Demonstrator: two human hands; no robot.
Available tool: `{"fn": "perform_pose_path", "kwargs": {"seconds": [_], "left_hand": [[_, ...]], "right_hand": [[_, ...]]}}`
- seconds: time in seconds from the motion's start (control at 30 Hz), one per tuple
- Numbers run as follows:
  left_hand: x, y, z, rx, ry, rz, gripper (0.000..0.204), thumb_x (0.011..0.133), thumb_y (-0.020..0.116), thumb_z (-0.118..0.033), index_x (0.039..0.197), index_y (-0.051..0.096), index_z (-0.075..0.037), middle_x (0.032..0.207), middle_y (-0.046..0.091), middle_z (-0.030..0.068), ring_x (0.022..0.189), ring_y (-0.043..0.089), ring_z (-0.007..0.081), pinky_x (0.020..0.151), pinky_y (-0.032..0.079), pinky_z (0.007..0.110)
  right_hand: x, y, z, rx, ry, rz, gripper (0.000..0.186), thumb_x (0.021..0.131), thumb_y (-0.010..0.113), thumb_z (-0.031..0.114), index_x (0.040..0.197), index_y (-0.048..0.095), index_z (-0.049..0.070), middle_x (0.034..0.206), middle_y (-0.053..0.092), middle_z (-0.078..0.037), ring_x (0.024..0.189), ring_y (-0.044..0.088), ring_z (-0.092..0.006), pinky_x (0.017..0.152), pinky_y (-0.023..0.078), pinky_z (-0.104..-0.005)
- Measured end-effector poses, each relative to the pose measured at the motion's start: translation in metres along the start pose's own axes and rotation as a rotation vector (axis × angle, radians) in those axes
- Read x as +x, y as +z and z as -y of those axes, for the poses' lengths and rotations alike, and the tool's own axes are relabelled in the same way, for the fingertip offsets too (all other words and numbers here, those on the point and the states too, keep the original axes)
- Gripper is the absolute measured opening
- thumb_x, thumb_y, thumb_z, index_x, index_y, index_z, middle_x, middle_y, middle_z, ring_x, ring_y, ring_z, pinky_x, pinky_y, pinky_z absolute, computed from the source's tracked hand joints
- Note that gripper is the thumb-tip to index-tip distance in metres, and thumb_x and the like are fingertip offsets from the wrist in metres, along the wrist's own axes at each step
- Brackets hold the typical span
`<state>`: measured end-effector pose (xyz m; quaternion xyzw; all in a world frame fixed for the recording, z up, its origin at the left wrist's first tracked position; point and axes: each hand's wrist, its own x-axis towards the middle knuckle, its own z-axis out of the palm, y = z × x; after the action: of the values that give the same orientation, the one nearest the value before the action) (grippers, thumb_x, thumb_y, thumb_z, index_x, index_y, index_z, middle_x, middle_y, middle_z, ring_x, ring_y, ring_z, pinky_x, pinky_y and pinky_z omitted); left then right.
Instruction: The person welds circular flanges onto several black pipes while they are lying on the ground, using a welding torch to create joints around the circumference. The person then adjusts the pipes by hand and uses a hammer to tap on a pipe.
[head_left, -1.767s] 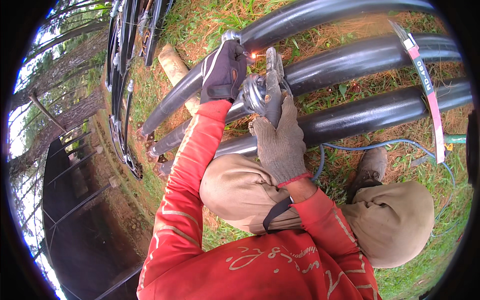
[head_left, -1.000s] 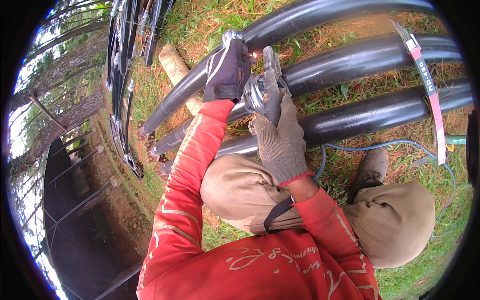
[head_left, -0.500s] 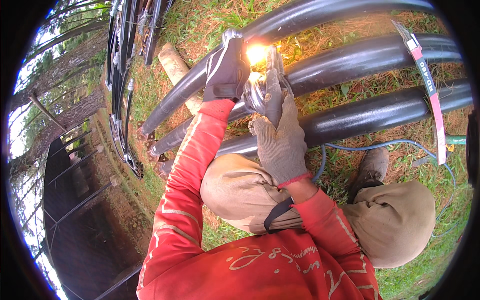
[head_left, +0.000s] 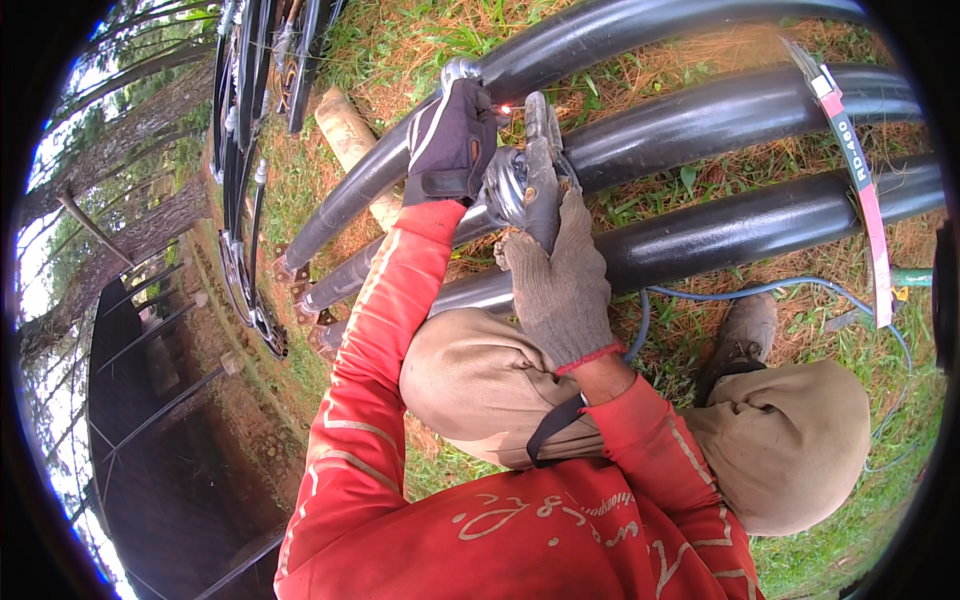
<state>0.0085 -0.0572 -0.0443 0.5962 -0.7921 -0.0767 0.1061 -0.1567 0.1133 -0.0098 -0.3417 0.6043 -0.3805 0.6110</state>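
My right hand (head_left: 560, 285), in a grey knit glove with a red cuff, is wrapped round a dark welding electrode holder (head_left: 542, 185). A tiny orange glow shows just left of the holder's far end. Close by on the left is my left hand (head_left: 450, 145), in a dark glove with pale stripes. Its fingers are curled and mostly hidden, so what they grip cannot be made out. Between the hands sits a shiny ringed metal piece (head_left: 505, 185). Another rounded metal piece (head_left: 461, 70) shows beyond the left glove. Both hands are over curved black pipes (head_left: 730, 220).
A pink and dark packet of welding rods (head_left: 862, 200) lies across the pipes at right. Blue cable (head_left: 790, 283) winds over the grass near my boot (head_left: 745, 335). A wooden log (head_left: 348, 130) lies under the pipes. Black tubes and cables (head_left: 245, 130) stand at far left.
The bright welding flare between my hands has died down to a small orange glow. Both hands have stayed almost in place.
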Motion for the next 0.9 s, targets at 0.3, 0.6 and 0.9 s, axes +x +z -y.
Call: {"fn": "perform_pose_path", "kwargs": {"seconds": [0.3,0.6,0.9], "left_hand": [[0.002,0.003,0.012,0.237,0.226,-0.084,0.016,0.106,0.062,-0.024,0.112,0.062,-0.009,0.079,0.069,0.0221,0.076,0.073,0.0475,0.068,0.056,0.059],[0.000,0.008,0.011,0.038,0.032,-0.037,0.012,0.100,0.073,-0.016,0.105,0.063,-0.011,0.082,0.071,0.0195,0.076,0.071,0.0468,0.069,0.055,0.057],[-0.001,0.015,0.025,-0.136,0.065,-0.085,0.013,0.100,0.076,-0.016,0.105,0.065,-0.012,0.080,0.073,0.0183,0.074,0.073,0.0461,0.066,0.057,0.055]], "right_hand": [[0.000,0.007,-0.002,-0.088,-0.068,-0.105,0.086,0.108,0.072,0.039,0.168,0.037,-0.012,0.153,0.061,-0.040,0.138,0.065,-0.0555,0.115,0.053,-0.0549],[0.002,0.001,0.005,-0.063,-0.016,-0.031,0.088,0.107,0.072,0.038,0.171,0.034,-0.011,0.157,0.058,-0.041,0.142,0.063,-0.0563,0.117,0.051,-0.0550],[-0.004,0.006,-0.005,-0.053,-0.107,-0.135,0.090,0.109,0.071,0.043,0.172,0.032,-0.007,0.153,0.061,-0.040,0.135,0.066,-0.0570,0.113,0.053,-0.0591]]}}
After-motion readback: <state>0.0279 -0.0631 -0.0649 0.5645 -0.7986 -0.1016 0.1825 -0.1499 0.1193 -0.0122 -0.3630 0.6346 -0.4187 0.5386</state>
